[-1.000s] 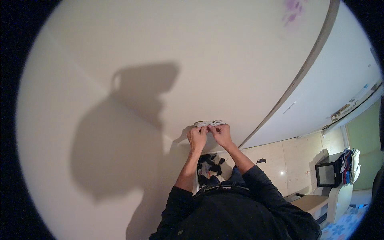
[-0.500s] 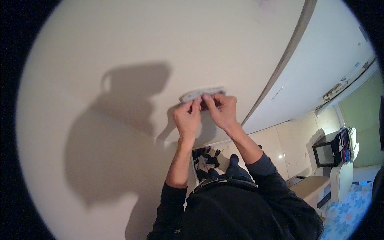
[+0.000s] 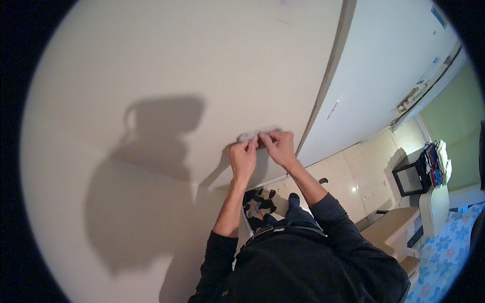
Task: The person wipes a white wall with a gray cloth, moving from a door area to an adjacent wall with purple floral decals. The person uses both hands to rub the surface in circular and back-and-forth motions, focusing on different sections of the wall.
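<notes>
1. My left hand is pinching the cloth.
2. My right hand is pinching it too, just beside my left.
3. The cloth is sticking out beyond my 2 hands.

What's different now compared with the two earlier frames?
In the picture, the left hand and right hand, with the pale folded cloth, rose, then dipped slightly, ending higher than at first. The view swung too: the grey-brown strip shifted left. Nothing was newly grasped or let go; both hands still pinch the cloth, side by side.
</notes>
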The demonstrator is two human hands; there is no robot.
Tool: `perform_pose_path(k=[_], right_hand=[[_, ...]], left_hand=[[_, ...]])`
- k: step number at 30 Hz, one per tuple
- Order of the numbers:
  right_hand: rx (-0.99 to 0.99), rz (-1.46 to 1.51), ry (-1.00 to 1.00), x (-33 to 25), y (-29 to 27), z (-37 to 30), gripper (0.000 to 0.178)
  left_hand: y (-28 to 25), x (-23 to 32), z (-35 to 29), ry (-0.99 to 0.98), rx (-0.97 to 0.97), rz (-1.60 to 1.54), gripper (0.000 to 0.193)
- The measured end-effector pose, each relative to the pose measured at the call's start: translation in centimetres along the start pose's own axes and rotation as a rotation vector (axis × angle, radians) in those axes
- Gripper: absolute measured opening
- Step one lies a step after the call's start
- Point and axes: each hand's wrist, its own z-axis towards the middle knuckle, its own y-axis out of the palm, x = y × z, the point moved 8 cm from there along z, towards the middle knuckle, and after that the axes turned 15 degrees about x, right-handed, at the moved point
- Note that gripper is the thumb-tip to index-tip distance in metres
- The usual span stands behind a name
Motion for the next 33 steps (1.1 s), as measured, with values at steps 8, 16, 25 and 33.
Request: perform_pose_path(k=[8, 16, 25, 33], right_hand=[[0.099, -0.013, -0.112, -6.8, -4.0, 6.0, 0.031], [-0.046, -0.087, 0.136, 10.7, -3.5, -4.2, 0.03], [0.294, -0.144, -0.195, -7.2, -8.2, 7.1, 0.023], [0.404, -0.35, -0.426, -16.4, -10.5, 11.8, 0.013]], left_hand=[[-0.2, 10.3, 1.9, 0.012, 0.027, -0.169, 0.031], [7.5, -5.9, -5.1, -0.071, -0.112, 0.041, 0.027], [4.4, 11.3, 1.4, 0.089, -0.038, -0.201, 0.04], [4.3, 20.8, 4.1, 0.19, 0.005, -0.31, 0.033]])
